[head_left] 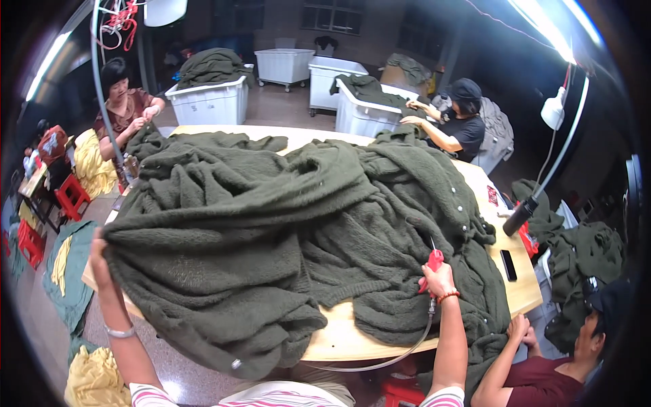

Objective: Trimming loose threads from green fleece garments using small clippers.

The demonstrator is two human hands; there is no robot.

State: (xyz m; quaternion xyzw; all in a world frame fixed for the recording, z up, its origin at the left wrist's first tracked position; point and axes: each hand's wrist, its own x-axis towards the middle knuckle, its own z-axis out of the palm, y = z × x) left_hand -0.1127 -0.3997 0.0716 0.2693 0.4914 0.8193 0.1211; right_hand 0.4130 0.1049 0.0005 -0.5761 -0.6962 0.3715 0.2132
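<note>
A dark green knitted garment (210, 258), fuzzy and loosely spread, hangs from my left hand (101, 263), which is raised at the left with its fingers closed on the cloth's edge. The garment drapes over the near side of the table, and a small shiny spot shows on its lower edge. My right hand (441, 282) grips a red air blow gun (435, 260) with a thin metal nozzle pointing away from me. From its handle a clear hose (413, 348) curves down past the table's front edge. More green knitwear (386, 230) lies heaped beneath the nozzle.
Around the wooden table (337, 332) sit people (125, 115) at far left, far right and near right, handling green cloth. A phone (508, 265) and a lamp pole (521, 217) are at the right edge. White bins (210, 103) stand behind; red stools (71, 197) at left.
</note>
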